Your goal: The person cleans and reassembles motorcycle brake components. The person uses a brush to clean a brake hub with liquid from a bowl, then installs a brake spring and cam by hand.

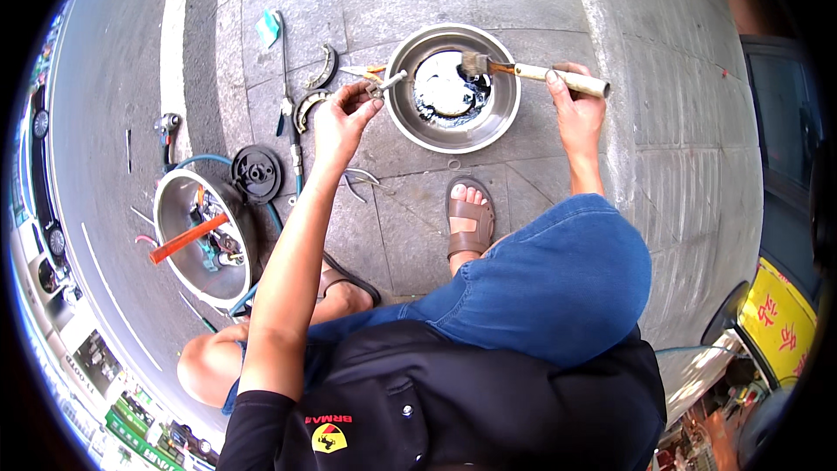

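Note:
My left hand (342, 119) pinches a small metal part (384, 84) at the left rim of a steel bowl (499, 113) that stands on the pavement. The bowl holds a round metal piece (442, 87) in dark liquid. My right hand (577, 105) grips the pale handle of a paintbrush (532, 72). Its bristles hang over the far side of the bowl, above the dark liquid.
Two curved brake shoes (316, 87) and a long thin tool (288, 96) lie left of the bowl. A black round hub cover (256, 173) and a second steel bowl (174, 209) with an orange-handled tool and small parts sit at the left. Pliers (359, 181) lie near my sandalled foot (469, 218).

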Available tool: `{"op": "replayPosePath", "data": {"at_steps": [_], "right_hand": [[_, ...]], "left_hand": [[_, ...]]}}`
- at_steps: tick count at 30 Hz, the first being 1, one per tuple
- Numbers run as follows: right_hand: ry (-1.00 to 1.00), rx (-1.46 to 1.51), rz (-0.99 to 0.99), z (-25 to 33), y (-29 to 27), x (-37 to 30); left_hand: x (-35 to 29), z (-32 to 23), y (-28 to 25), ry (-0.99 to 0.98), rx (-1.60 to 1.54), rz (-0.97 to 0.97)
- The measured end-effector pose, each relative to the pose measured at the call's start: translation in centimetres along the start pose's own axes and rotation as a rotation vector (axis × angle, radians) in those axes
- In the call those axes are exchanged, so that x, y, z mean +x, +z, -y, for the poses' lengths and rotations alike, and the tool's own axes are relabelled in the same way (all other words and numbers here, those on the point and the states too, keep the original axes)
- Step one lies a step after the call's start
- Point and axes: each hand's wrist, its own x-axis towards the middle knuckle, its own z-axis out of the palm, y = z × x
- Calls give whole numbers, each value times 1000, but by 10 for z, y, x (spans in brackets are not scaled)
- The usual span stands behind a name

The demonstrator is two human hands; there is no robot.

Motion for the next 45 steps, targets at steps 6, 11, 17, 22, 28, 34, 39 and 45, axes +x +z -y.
{"op": "replayPosePath", "data": {"at_steps": [6, 11, 17, 22, 28, 34, 39, 45], "right_hand": [[16, 386, -14, 35, -28, -24], [31, 504, 29, 39, -21, -25], [71, 557, -31, 25, -17, -17], [50, 584, 9, 38, -18, -17], [-7, 502, -53, 38, -15, -13], [-33, 509, 48, 34, -11, -21], [-86, 564, -49, 29, -14, -27], [-82, 510, 29, 8, -17, -40]], "left_hand": [[16, -15, 22, 55, 23, 52], [19, -38, 35, 62, 19, 88], [23, -42, 27, 79, 63, 191], [27, -40, 28, 34, 72, 247], [33, -34, 26, -187, -184, 318], [34, -32, 23, -508, -540, 349], [36, -22, 30, -643, -851, 393], [32, -19, 39, -745, -1094, 412]]}}
